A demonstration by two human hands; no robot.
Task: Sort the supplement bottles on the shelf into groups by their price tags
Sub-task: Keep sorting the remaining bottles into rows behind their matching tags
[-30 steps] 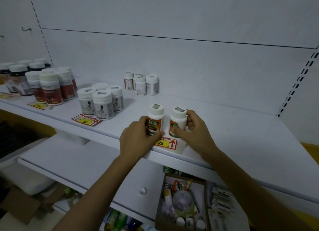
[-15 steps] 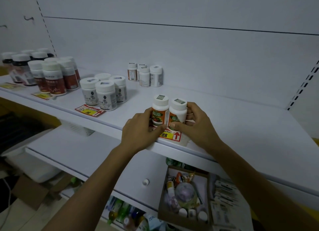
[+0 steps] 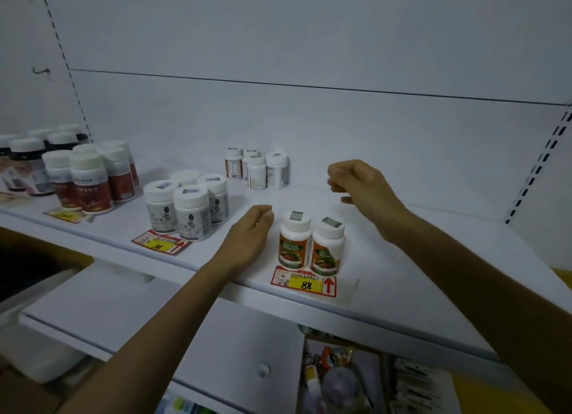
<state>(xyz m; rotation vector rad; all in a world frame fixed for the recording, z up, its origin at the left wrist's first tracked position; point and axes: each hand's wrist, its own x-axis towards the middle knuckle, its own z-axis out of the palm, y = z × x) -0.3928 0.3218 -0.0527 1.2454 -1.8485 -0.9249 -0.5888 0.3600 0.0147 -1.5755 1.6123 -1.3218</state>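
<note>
Two orange-label bottles (image 3: 295, 243) stood upright and touching on the shelf (image 3: 418, 274), just right of the left hand (image 3: 247, 237) and below the raised right hand (image 3: 360, 181). Both hands were loosely curled, gripping nothing. The 88 price tag (image 3: 305, 285) lay just in front of the bottles. Grey-label bottles (image 3: 185, 215) stood left of the left hand.
</note>
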